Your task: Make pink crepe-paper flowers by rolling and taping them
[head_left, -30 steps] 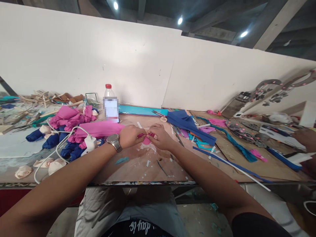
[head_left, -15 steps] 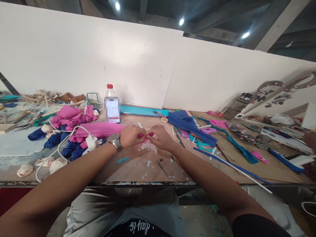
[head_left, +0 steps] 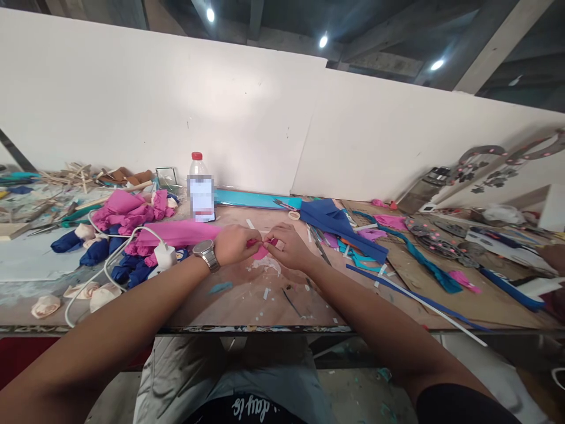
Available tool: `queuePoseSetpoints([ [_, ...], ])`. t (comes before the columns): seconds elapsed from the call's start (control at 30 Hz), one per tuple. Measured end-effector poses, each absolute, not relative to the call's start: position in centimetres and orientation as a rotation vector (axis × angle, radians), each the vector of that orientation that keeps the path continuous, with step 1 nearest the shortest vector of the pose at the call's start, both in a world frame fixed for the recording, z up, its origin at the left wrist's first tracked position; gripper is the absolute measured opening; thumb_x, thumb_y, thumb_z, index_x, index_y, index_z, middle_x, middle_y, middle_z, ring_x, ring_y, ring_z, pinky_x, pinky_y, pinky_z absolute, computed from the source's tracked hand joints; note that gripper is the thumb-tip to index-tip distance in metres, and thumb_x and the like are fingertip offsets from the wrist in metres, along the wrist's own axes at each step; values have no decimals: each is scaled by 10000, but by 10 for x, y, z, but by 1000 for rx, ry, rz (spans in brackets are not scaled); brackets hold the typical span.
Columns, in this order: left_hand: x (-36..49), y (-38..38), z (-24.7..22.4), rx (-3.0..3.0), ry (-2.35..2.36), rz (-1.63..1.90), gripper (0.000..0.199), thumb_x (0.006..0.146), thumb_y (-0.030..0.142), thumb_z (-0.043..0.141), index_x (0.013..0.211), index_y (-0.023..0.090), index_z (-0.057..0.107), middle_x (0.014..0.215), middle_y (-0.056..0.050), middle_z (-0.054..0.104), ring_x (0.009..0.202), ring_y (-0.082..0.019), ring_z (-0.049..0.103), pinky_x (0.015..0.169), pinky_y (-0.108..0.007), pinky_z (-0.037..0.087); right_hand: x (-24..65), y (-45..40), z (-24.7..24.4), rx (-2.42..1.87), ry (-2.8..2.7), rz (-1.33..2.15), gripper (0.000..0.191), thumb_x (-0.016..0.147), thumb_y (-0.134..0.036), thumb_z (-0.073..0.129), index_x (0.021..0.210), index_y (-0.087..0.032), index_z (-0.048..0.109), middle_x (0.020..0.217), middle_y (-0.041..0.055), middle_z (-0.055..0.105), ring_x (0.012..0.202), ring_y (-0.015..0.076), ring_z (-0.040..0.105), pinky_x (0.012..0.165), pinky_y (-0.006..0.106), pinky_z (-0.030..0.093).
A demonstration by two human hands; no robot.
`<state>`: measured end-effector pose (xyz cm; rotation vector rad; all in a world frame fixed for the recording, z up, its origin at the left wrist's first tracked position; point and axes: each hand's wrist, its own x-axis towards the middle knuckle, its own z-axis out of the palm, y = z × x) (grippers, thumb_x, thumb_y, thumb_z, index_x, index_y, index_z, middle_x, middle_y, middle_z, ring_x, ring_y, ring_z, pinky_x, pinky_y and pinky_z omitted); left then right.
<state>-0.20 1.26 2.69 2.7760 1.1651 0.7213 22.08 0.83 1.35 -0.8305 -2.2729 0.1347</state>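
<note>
Near the middle of the table, a small piece of pink material is pinched between my two hands, which meet at the fingertips. My left hand, with a metal watch at its wrist, grips its left side. The fingers of my right hand are closed on its right side. A long pink strip lies on the table just left of my left hand. Pale scraps lie on the tabletop below my fingers.
A phone leans against a red-capped bottle. Pink, blue and cream cloth bundles and a white charger lie left. Scissors, blue fabric and a teal strip lie right. Another person's hand shows far right.
The pink material hangs a little lower and shows more below my fingertips. Both hands remain nearly in place, and the view has shifted slightly.
</note>
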Motion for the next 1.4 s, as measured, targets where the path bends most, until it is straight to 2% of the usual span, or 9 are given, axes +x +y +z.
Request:
queuePoseSetpoints([
  [0.2,-2,13,29,2768,1134,701,207,913,319,576,853,224,750,764,-41,748,717,-197,660,635,-298,350,220,6,16,-827,-2299,103,217,990,-366,587,851,-223,673,812,36,714,871,217,616,899,405,406],
  [0.37,-5,16,28,2747,1179,714,225,906,295,560,943,217,768,837,-56,774,776,-218,690,667,-307,387,222,9,15,-853,-2250,93,193,963,-343,605,827,-215,654,810,38,704,863,216,621,887,406,411],
  [0.57,-5,17,29,2729,1199,727,216,885,277,569,940,213,768,819,-51,770,764,-215,690,680,-309,408,223,9,15,-859,-2277,54,187,967,-371,625,870,-223,685,848,40,735,905,226,630,922,422,395],
  [0.77,-6,15,29,2703,1251,752,233,874,286,566,964,226,772,847,-53,779,801,-228,700,703,-318,429,224,9,15,-910,-2236,24,154,946,-322,627,850,-219,689,831,39,728,893,227,630,889,420,385],
  [1.1,-9,18,34,2652,1453,814,256,844,277,566,986,244,777,839,-37,784,807,-239,711,703,-319,448,228,14,13,-949,-2144,25,132,915,-304,645,829,-216,694,820,48,725,877,227,621,869,405,428],
  [1.4,-13,26,31,2634,1525,829,282,857,250,564,1025,244,791,948,-65,805,885,-258,730,736,-323,488,228,16,12,-972,-2100,31,131,896,-285,639,792,-217,682,765,40,699,857,226,611,874,407,442],
])
